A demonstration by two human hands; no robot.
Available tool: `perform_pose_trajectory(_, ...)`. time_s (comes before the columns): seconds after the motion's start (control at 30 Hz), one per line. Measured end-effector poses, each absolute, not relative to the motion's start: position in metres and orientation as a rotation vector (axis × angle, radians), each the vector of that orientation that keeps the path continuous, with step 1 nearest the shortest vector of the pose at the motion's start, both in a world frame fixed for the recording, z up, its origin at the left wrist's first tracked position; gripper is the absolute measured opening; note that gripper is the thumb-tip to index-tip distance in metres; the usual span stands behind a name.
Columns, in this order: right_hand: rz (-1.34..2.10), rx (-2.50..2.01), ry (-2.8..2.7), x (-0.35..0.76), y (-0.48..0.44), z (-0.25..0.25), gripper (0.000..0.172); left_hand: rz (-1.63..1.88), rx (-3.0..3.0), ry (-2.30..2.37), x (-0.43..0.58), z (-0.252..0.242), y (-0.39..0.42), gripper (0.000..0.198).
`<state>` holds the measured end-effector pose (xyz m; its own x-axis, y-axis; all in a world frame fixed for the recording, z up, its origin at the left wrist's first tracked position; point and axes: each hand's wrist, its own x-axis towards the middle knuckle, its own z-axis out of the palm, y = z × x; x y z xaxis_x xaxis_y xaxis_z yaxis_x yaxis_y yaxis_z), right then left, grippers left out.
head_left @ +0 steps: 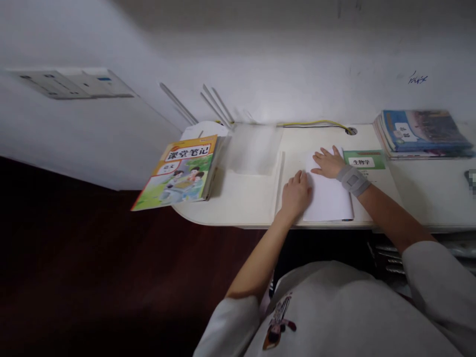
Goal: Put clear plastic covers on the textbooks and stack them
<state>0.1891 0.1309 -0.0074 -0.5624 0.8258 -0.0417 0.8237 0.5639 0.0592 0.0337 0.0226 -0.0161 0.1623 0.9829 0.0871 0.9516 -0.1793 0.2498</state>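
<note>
A white sheet of paper (329, 201) lies on the desk, partly over a biology textbook (375, 173) with a green band on its cover. Flat on the sheet's upper part rests my right hand (329, 162), its fingers spread; a grey band (353, 180) circles that wrist. My left hand (296, 193) lies at the sheet's left edge, fingers slightly bent and resting down, nothing seen gripped in them. A clear plastic book cover (255, 148) is spread on the desk to the left, one pale edge strip (278, 183) beside my left hand.
An orange and green notebook (178, 173) on other books overhangs the desk's left end. Several books (424, 131) are stacked at the back right. A yellow cable (312, 122) runs along the wall to a hole (351, 131). The white desk (226, 208) has a rounded left corner.
</note>
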Motion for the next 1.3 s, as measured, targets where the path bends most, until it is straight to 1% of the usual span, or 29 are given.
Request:
perform_pose_trajectory(0.07,0.029,1.405,2.710,0.189,0.132,-0.009,0.057,0.296,2.302,1.990,0.040,-0.016,0.043,0.047)
perform_pose_trajectory(0.2,0.006,1.371,2.675,0.189,0.135,-0.008,0.055,0.337,2.310,1.987,0.043,-0.024,0.077,0.049)
perform_pose_trajectory(0.37,0.005,1.340,2.681,0.190,0.138,-0.009,0.055,0.447,2.308,1.947,0.039,-0.032,0.088,0.031)
perform_pose_trajectory(0.53,-0.036,1.310,2.685,0.192,0.135,-0.006,0.056,0.433,2.228,2.036,0.043,-0.024,0.090,0.026)
perform_pose_trajectory(0.9,-0.069,1.211,2.648,0.198,0.127,0.004,0.057,0.498,1.987,2.183,0.042,-0.003,0.095,0.031)
perform_pose_trajectory(1.17,-0.066,1.264,2.660,0.191,0.134,0.002,0.056,0.373,2.218,2.007,0.045,-0.008,0.076,0.027)
perform_pose_trajectory(1.23,-0.065,1.293,2.647,0.189,0.137,0.001,0.056,0.348,2.254,1.989,0.043,-0.008,0.065,0.029)
perform_pose_trajectory(1.3,-0.069,1.345,2.629,0.188,0.140,-0.002,0.056,0.317,2.275,1.952,0.040,-0.009,0.051,0.037)
